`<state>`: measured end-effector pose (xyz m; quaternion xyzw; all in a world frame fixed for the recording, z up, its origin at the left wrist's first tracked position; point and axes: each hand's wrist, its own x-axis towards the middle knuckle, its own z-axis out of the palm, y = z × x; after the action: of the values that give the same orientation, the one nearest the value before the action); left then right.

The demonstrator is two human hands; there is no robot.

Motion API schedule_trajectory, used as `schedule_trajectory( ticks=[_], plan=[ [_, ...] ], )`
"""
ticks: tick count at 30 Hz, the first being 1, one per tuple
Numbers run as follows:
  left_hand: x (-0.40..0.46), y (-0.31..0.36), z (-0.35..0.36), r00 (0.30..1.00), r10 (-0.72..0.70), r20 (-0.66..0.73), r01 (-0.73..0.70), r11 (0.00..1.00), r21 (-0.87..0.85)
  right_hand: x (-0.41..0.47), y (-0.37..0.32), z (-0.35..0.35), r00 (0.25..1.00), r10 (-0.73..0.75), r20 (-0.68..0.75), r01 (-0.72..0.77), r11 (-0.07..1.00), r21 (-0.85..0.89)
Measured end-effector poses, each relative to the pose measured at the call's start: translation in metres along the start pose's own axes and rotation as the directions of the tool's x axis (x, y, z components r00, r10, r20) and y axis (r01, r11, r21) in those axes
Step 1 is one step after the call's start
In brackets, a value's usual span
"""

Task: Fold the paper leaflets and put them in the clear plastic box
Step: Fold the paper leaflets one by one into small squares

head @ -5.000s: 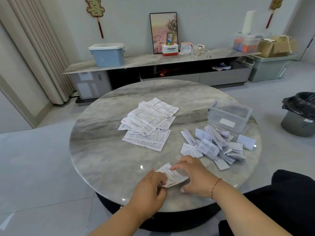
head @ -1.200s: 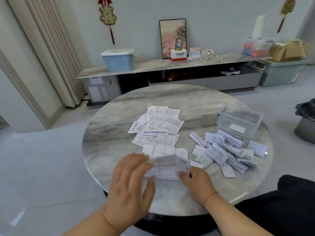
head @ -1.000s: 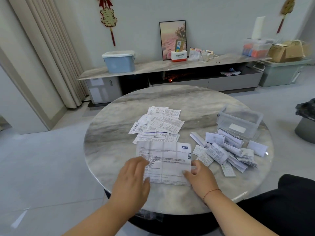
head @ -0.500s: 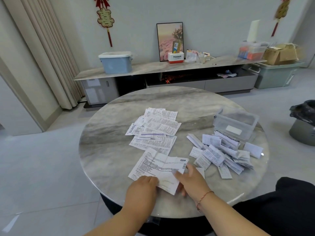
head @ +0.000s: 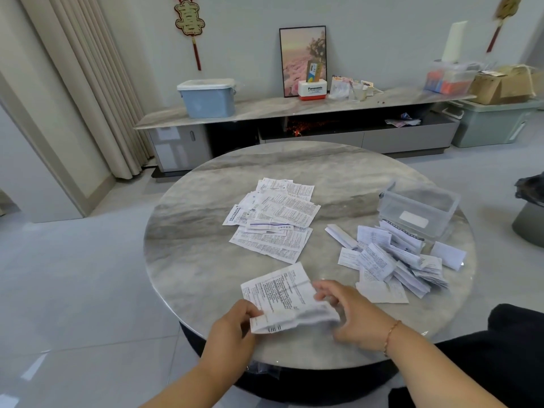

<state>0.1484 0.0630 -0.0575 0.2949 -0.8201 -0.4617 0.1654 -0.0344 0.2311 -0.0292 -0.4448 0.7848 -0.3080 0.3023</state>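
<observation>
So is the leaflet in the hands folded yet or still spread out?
Partly folded: the leaflet lies mostly spread on the table, its near edge curled up between the left hand and right hand.

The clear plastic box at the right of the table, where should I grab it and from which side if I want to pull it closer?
Probably grip the clear plastic box by the rim of its near long wall, coming from above. It stands upright with its top open, so fingers can hook inside that rim. Folded leaflets crowd its near base, which makes a low approach from the front awkward.
</observation>
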Motion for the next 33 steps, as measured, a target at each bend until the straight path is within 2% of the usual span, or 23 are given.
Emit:
schedule_trajectory(
  ticks=[1,4,6,9,11,13,15,16,19,22,24,25,27,29,31,33],
  plan=[
    [0.001,0.002,0.001,0.999,-0.007,-0.042,0.008,1.0,0.017,0.003,0.001,0.004,0.999,0.002,-0.036,-0.001,1.0,0.029],
    [0.006,0.003,0.004,0.984,-0.047,-0.174,0.058,0.997,0.06,0.017,0.004,0.015,0.935,0.127,-0.331,-0.08,0.985,0.154],
    [0.01,0.001,0.008,0.974,-0.075,-0.213,0.091,0.994,0.065,0.028,0.001,0.021,0.859,0.208,-0.468,-0.164,0.977,0.132],
    [0.014,0.0,0.013,0.961,-0.058,-0.269,0.094,0.988,0.123,0.038,-0.005,0.026,0.808,0.25,-0.534,-0.279,0.96,0.027],
    [0.016,-0.002,0.016,0.941,0.014,-0.337,0.072,0.968,0.241,0.041,-0.006,0.03,0.813,0.257,-0.522,-0.316,0.949,-0.024],
    [0.018,-0.003,0.021,0.914,0.205,-0.351,-0.049,0.913,0.405,0.042,-0.008,0.029,0.8,0.314,-0.511,-0.347,0.937,0.034],
    [0.016,0.001,0.029,0.883,0.39,-0.263,-0.225,0.841,0.492,0.039,-0.012,0.027,0.78,0.38,-0.497,-0.36,0.922,0.14],
    [0.014,0.004,0.033,0.885,0.421,-0.197,-0.275,0.816,0.508,0.036,-0.017,0.027,0.771,0.404,-0.492,-0.349,0.915,0.203],
    [0.011,0.008,0.041,0.903,0.427,-0.048,-0.338,0.774,0.536,0.027,-0.032,0.034,0.771,0.43,-0.469,-0.254,0.884,0.392],
    [0.014,0.008,0.039,0.939,0.336,-0.077,-0.272,0.859,0.434,0.017,-0.04,0.024,0.829,0.321,-0.459,-0.092,0.886,0.454],
    [0.016,0.01,0.036,0.955,0.279,-0.103,-0.222,0.898,0.379,0.009,-0.031,-0.003,0.906,0.133,-0.403,0.0,0.95,0.314],
    [0.015,0.012,0.035,0.956,0.28,-0.083,-0.233,0.901,0.365,0.004,-0.025,-0.018,0.95,0.041,-0.31,0.018,0.982,0.187],
    [0.011,0.014,0.034,0.952,0.307,-0.02,-0.285,0.903,0.321,-0.004,-0.015,-0.034,0.997,-0.018,-0.082,0.019,1.0,0.011],
    [0.004,0.016,0.035,0.959,0.282,0.027,-0.278,0.917,0.286,-0.004,-0.007,-0.03,0.999,-0.026,0.031,0.026,1.0,-0.007],
    [-0.002,0.017,0.035,0.977,0.214,0.021,-0.214,0.956,0.199,0.002,-0.004,-0.012,0.999,-0.031,0.01,0.031,1.0,0.0],
    [-0.004,0.015,0.035,0.99,0.14,-0.031,-0.134,0.98,0.144,0.009,-0.001,0.005,0.995,-0.009,-0.099,0.012,1.0,0.026]
  ],
)
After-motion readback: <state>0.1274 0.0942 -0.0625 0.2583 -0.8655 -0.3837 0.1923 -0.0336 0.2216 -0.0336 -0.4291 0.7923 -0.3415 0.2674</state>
